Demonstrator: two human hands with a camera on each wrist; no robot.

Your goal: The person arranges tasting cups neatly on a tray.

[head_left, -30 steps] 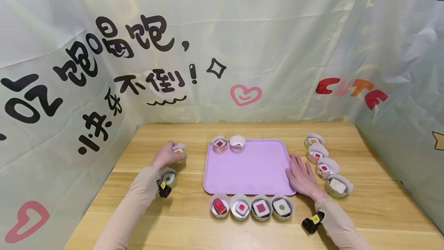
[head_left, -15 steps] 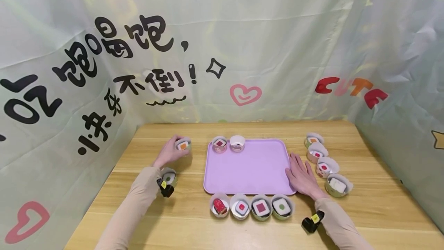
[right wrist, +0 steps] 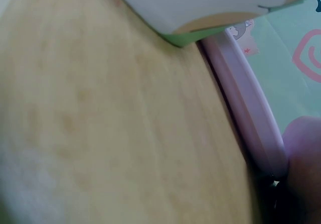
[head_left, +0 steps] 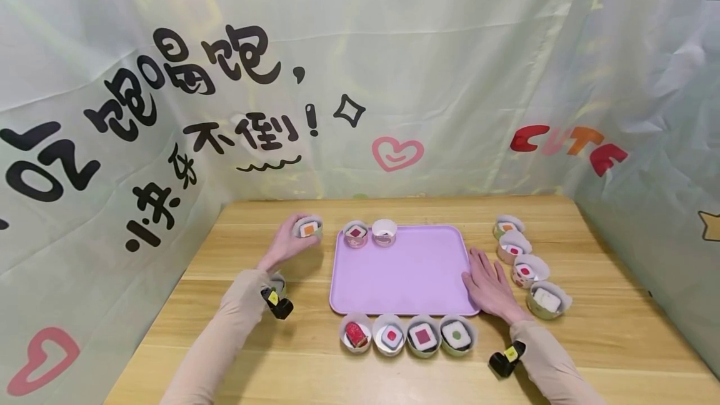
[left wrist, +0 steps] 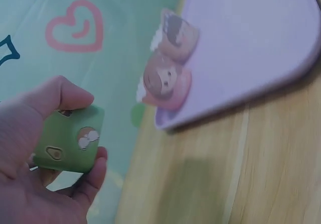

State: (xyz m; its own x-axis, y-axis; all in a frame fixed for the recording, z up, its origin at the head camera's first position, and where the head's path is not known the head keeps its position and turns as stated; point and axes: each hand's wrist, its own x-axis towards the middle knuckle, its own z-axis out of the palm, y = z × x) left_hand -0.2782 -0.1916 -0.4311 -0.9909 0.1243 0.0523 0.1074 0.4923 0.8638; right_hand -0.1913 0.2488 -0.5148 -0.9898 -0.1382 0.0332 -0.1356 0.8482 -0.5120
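Note:
My left hand (head_left: 285,244) grips a green paper cup (left wrist: 70,138) printed with small cartoon figures, thumb on one side and fingers on the other. Inside it, the head view shows a piece of sushi (head_left: 309,229) with a white top and orange centre. The cup is raised at the back left, just left of the lilac tray (head_left: 402,277). Two paper cups, one pinkish (head_left: 356,242) and one whitish (head_left: 385,232), stand at the tray's back left corner. My right hand (head_left: 490,286) lies flat with straight fingers at the tray's right edge; the right wrist view shows only a blurred bit of it.
In front of the tray runs a row of several sushi cups, one with a red-topped piece (head_left: 356,334). More cups, such as a green one (head_left: 548,302), line the right side. Another cup (head_left: 279,282) is partly hidden behind my left wrist. A printed cloth (head_left: 450,80) surrounds the wooden table (head_left: 315,380).
My left hand has lifted the green cup and carried it right and slightly back, toward the tray. The right hand has stayed put.

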